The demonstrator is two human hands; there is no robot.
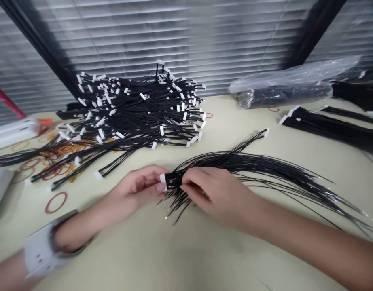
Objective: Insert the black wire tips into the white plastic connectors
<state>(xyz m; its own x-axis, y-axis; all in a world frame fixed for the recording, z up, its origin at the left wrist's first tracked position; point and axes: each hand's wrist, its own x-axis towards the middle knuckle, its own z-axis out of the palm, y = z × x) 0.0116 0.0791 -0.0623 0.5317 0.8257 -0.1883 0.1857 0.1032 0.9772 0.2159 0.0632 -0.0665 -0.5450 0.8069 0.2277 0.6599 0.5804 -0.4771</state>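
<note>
Between thumb and fingers, my left hand [144, 188] pinches a white connector [164, 182] with black wires running out of it to the right. My right hand [212, 192] is closed at those wires, close beside the connector; its fingertips are pressed together, and the exact wire in them is too small to make out. Beneath and behind both hands lies a loose bundle of black wires [265, 163] with bare or metal-tipped ends. A short black cable with a white connector [266, 132] at its end sticks out above this bundle.
A big pile of black cables with white connectors [138, 105] stands at the back left. Red and yellow rubber bands [57, 161] lie beside it. A plastic-wrapped bundle [283, 95] and more black cables [332, 127] are at the right. Window blinds [186, 40] rise behind the table.
</note>
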